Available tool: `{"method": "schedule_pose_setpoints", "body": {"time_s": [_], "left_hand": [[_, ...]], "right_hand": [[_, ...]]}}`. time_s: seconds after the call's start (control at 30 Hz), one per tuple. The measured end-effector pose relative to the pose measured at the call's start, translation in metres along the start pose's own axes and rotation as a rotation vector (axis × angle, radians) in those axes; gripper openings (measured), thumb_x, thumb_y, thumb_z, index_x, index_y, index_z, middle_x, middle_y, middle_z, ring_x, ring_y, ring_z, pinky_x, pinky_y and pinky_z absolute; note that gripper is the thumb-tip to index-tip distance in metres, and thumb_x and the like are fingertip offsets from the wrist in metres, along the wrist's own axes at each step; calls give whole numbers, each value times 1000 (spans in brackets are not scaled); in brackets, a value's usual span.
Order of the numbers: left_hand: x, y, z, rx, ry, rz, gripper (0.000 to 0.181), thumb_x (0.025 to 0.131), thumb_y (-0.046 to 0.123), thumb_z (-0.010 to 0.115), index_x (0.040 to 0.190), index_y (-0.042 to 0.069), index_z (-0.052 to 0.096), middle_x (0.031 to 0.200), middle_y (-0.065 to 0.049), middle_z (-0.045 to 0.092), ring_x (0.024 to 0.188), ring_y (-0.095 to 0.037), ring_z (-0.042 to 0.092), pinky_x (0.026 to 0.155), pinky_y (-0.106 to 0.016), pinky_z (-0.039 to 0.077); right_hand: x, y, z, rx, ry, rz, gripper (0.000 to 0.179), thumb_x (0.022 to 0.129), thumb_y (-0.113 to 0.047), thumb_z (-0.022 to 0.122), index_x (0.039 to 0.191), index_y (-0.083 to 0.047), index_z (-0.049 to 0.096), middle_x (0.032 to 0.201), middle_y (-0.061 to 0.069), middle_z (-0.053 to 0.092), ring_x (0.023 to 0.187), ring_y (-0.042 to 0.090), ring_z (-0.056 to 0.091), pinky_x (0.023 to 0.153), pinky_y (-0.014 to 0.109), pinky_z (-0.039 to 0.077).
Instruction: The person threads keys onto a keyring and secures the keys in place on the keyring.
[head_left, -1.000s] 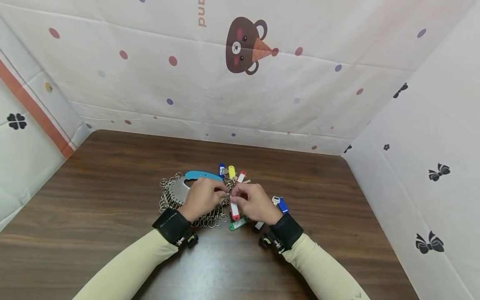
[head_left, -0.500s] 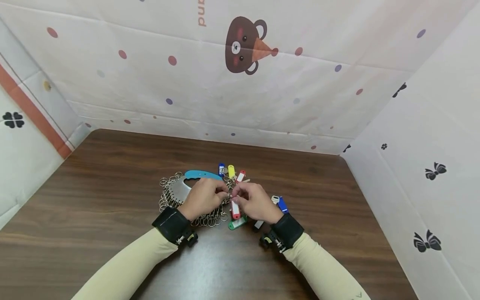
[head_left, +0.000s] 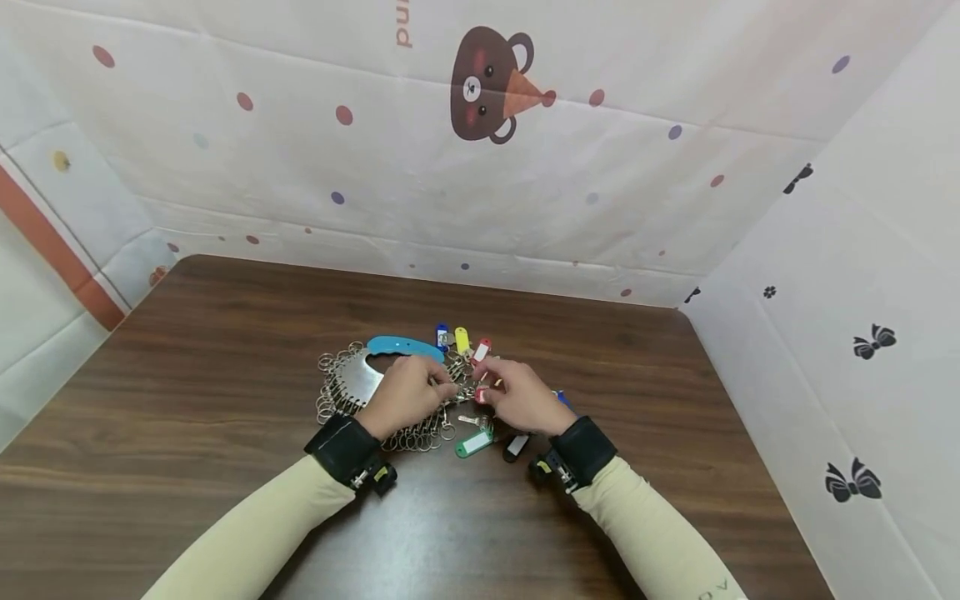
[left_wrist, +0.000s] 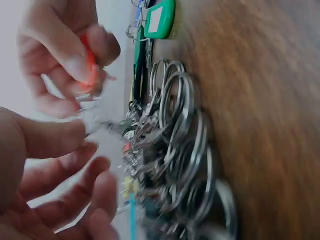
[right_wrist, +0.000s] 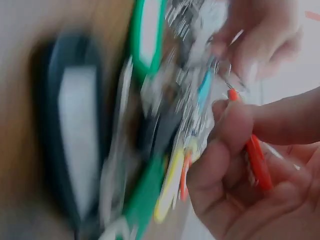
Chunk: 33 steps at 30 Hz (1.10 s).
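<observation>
My left hand (head_left: 408, 392) pinches a small metal clasp (left_wrist: 95, 120) between thumb and forefinger, its details blurred. Close beside it, my right hand (head_left: 521, 400) pinches a red key tag (right_wrist: 258, 162), part of which the fingers hide. A metal ring shows between the tag's end and the left fingertips in the right wrist view; whether it is joined to the clasp I cannot tell. Under and left of the left hand lies a key holder with a steel plate (head_left: 352, 379), a blue handle (head_left: 405, 346) and many key rings (left_wrist: 177, 100) along its edge.
Beyond the hands lie a blue tag (head_left: 442, 336), a yellow tag (head_left: 462, 340) and another red tag (head_left: 482, 350). Nearer are a green tag (head_left: 474, 443), a key (head_left: 471, 420) and a black tag (head_left: 516, 447). A blue tag (head_left: 562, 400) is partly behind the right hand.
The red tag, earlier hanging below the right fingertips, is now mostly within the right hand's fingers. That hand has shifted slightly right, uncovering a key by the green tag. The left hand stays nearly still.
</observation>
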<state>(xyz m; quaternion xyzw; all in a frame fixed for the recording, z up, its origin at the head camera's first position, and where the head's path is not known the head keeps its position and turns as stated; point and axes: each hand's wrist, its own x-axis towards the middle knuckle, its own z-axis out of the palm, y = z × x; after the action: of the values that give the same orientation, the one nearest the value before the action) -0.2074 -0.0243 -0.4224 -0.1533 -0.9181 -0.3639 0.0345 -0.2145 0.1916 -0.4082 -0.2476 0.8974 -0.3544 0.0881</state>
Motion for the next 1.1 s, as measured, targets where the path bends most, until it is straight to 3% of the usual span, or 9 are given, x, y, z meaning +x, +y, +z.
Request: {"method": "schedule_pose_setpoints", "body": {"time_s": [0.1, 0.2, 0.27, 0.3, 0.47, 0.6, 0.8, 0.97, 1.1], "left_hand": [[-7, 5, -2, 87, -54, 86, 10, 89, 12, 77, 80, 15, 79, 83, 4, 73, 74, -10, 64, 68, -31, 54], [-14, 11, 0, 173, -176, 153, 14, 87, 11, 76, 75, 17, 79, 74, 7, 71, 68, -8, 62, 63, -29, 53], [-17, 15, 4, 226, -249, 153, 21, 86, 13, 76, 67, 19, 75, 66, 10, 66, 60, -7, 57, 56, -28, 48], [-18, 16, 5, 249, -267, 144, 24, 86, 15, 76, 63, 19, 72, 62, 10, 62, 57, -7, 54, 52, -28, 45], [-19, 17, 10, 255, -267, 137, 34, 81, 9, 75, 52, 19, 59, 52, 10, 42, 51, -10, 40, 48, -27, 32], [-19, 7, 8, 47, -326, 134, 28, 83, 6, 69, 57, 16, 66, 51, 11, 49, 48, -5, 46, 50, -22, 37], [-15, -11, -3, -460, -369, -48, 17, 88, 2, 63, 85, -2, 79, 69, 1, 66, 58, -11, 58, 54, -22, 45], [-13, -17, -6, -643, -403, -95, 19, 90, 1, 65, 93, -13, 77, 100, -17, 73, 79, -10, 66, 67, -22, 58], [-12, -20, -8, -800, -442, -154, 23, 94, -2, 63, 107, -18, 73, 121, -31, 69, 90, -12, 74, 81, -27, 63]], "right_hand": [[-2, 4, -3, -165, 147, 42, 24, 96, 2, 63, 118, -5, 70, 102, 10, 72, 80, 18, 58, 75, 37, 52], [-6, 3, -4, -287, 234, 75, 16, 94, -2, 68, 107, -6, 74, 98, 8, 70, 80, 20, 56, 76, 40, 52], [-9, -1, -2, -310, 191, 110, 4, 94, -8, 71, 93, -9, 74, 86, 5, 67, 73, 20, 56, 68, 37, 51], [-9, -3, -1, -309, 143, 132, 8, 95, -12, 72, 86, -11, 73, 79, 3, 64, 68, 19, 56, 61, 34, 46], [-10, -9, 9, -320, -98, 211, 29, 93, -16, 74, 65, -14, 64, 57, -4, 53, 49, 13, 51, 47, 26, 35], [-14, -12, 9, -278, -147, 198, 28, 92, -8, 71, 66, -14, 64, 59, -5, 53, 50, 11, 50, 48, 24, 36], [-18, -19, -2, -196, -107, 107, 16, 103, -6, 60, 88, -10, 62, 73, -3, 52, 61, 11, 49, 57, 22, 37], [-17, -23, -4, -138, -117, 61, 15, 103, -7, 61, 88, -10, 61, 75, -2, 53, 62, 11, 50, 57, 21, 39], [-17, -25, -4, -103, -140, 19, 14, 101, -3, 62, 90, -10, 63, 79, -2, 58, 66, 11, 53, 59, 22, 42]]}}
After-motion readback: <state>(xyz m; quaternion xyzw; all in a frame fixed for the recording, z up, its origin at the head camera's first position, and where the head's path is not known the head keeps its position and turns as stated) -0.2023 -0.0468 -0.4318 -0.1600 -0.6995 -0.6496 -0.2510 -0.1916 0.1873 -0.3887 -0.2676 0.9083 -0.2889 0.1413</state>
